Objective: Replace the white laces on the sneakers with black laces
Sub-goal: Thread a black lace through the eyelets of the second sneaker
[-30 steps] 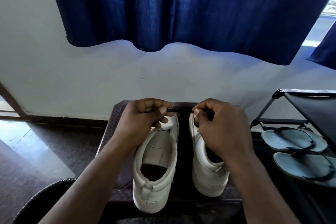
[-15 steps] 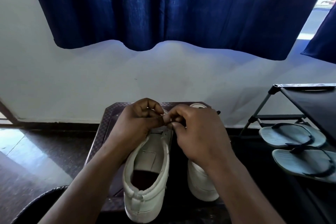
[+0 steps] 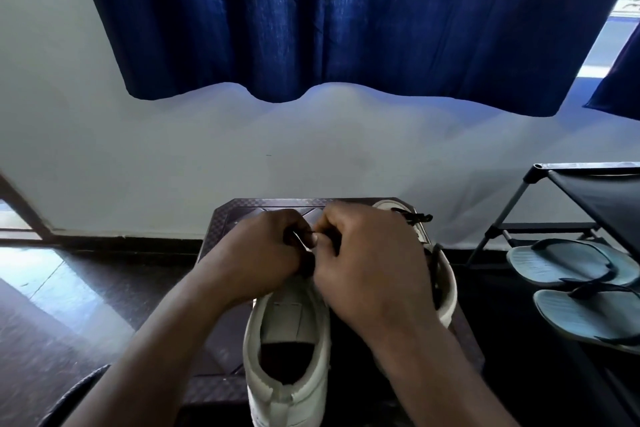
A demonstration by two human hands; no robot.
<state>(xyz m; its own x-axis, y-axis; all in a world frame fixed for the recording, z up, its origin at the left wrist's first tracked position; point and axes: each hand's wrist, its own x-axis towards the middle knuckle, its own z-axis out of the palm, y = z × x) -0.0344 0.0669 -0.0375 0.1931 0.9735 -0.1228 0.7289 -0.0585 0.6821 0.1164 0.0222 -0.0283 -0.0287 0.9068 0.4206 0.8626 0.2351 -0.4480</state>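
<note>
Two hands meet over the front of the near sneaker (image 3: 287, 350), the left hand (image 3: 263, 255) and right hand (image 3: 370, 267) almost knuckle to knuckle. Each grip is closed small, fingers curled in, and between the fingertips runs a thin black lace (image 3: 306, 231), pinched from both sides.

Judging by this, threading of the near sneaker is at its start, at the eyelets nearest the toe, which the hands hide. The next move likely calls for steering the lace tip through a small hole and drawing both ends even.

Behind the hands the near sneaker shows white, open-mouthed and unlaced, its tongue bare and heel toward the camera. It stands on a dark patterned surface (image 3: 221, 225). Just right of it stands the second sneaker (image 3: 446, 291), which carries a fitted lace (image 3: 414, 217) in black. No white laces show.

Farther right of the near sneaker lie pale flip-flops (image 3: 568, 262) beneath a metal rack (image 3: 595, 180). Beyond it, a blue curtain (image 3: 346, 10) hangs on the wall.
</note>
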